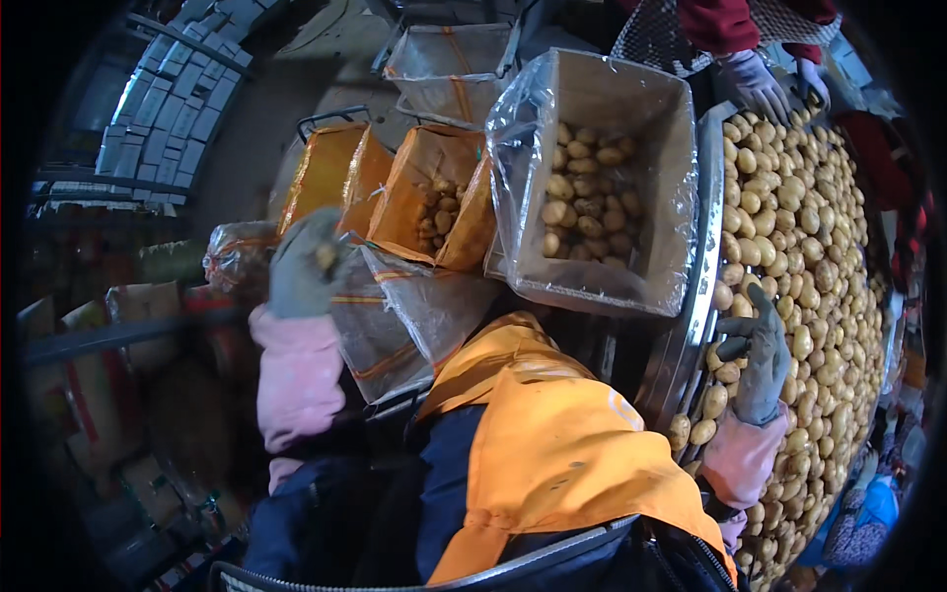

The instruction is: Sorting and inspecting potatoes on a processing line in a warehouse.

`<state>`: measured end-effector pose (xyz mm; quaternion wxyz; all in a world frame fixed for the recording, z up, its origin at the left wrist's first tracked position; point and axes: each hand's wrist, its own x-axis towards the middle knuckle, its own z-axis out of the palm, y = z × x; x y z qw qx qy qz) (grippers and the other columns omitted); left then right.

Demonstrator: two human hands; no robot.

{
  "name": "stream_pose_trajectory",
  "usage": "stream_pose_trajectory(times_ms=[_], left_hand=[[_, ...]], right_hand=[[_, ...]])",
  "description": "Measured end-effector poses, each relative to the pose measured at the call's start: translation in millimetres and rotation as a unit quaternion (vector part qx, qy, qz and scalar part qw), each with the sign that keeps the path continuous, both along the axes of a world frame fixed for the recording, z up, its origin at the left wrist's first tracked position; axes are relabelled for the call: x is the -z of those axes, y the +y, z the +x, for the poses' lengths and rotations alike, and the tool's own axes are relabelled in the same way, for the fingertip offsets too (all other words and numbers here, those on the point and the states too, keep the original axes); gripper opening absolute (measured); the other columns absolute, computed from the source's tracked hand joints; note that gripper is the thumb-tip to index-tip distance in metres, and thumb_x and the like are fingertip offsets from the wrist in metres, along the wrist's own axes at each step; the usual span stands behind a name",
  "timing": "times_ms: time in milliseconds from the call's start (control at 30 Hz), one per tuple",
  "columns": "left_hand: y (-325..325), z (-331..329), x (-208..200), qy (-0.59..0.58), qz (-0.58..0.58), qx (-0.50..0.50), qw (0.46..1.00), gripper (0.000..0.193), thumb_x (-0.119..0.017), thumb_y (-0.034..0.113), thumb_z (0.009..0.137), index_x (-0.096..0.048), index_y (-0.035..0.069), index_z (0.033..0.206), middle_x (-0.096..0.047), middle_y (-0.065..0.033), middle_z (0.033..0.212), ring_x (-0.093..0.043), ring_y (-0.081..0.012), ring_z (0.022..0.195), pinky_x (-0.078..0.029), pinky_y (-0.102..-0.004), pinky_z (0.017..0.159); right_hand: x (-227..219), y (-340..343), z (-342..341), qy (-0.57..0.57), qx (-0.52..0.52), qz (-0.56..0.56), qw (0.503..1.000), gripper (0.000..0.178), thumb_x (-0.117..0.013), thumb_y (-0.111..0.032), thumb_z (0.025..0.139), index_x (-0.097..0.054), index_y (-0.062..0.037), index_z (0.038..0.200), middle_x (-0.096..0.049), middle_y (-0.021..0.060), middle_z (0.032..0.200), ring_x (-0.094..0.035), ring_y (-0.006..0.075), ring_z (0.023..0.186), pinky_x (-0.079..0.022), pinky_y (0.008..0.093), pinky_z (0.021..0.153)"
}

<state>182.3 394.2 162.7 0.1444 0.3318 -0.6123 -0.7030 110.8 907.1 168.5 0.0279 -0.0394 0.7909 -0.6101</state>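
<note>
My left hand, in a grey glove and blurred by motion, is raised beside the orange mesh bags. Its fingers are closed round a small brown potato, of which only a part shows. On the right, my right hand, also grey-gloved, is over the near side of a wide heap of potatoes. Its fingers are apart, and no potato shows in its grasp. An orange bag holds several small potatoes. Larger potatoes lie in a plastic-lined cardboard box.
A metal edge borders the heap. Clear plastic bags hang before me, and another open bag stands behind. Across the heap's far end work another person's gloved hands. White boxes are stacked at far left.
</note>
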Motion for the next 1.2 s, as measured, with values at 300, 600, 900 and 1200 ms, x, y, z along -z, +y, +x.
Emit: stream_pose_trajectory(times_ms=[300,600,900,1200], left_hand=[[-17,43,188,-0.121,-0.522,0.126,0.835,0.036,-0.063,0.014,0.093,-0.059,-0.002,0.125,-0.061,-0.0189,0.116,-0.06,-0.0298,0.108,-0.048,-0.0362,0.095],[288,-178,55,0.34,-0.356,0.583,0.647,0.053,-0.071,0.011,0.086,-0.053,-0.002,0.134,-0.056,-0.0217,0.135,-0.052,-0.0345,0.129,-0.04,-0.0406,0.109],[388,-142,59,0.299,-0.536,0.715,0.335,0.055,-0.058,0.054,0.079,-0.077,0.006,0.097,-0.065,-0.0225,0.107,-0.055,-0.0383,0.112,-0.023,-0.0569,0.115],[359,-238,37,0.306,-0.356,0.564,0.679,0.039,-0.066,0.012,0.085,-0.062,-0.001,0.122,-0.063,-0.0225,0.121,-0.06,-0.0379,0.116,-0.046,-0.0417,0.104]], right_hand=[[38,36,42,0.071,0.113,0.395,0.909,0.049,-0.067,-0.029,0.091,-0.058,0.002,0.129,-0.066,0.0207,0.113,-0.063,0.0338,0.106,-0.049,0.04,0.094],[1,43,76,0.003,0.087,0.508,0.857,0.062,-0.065,-0.035,0.084,-0.051,-0.002,0.135,-0.052,0.019,0.138,-0.045,0.0372,0.132,-0.026,0.0519,0.115],[63,75,-97,0.142,0.124,0.504,0.843,0.055,-0.064,-0.027,0.085,-0.051,-0.0074,0.135,-0.053,0.0137,0.139,-0.046,0.0335,0.132,-0.028,0.0514,0.113],[64,36,-39,0.099,-0.038,0.559,0.822,0.068,-0.056,-0.051,0.09,-0.045,-0.0127,0.145,-0.044,0.018,0.147,-0.037,0.04,0.139,-0.02,0.063,0.115]])
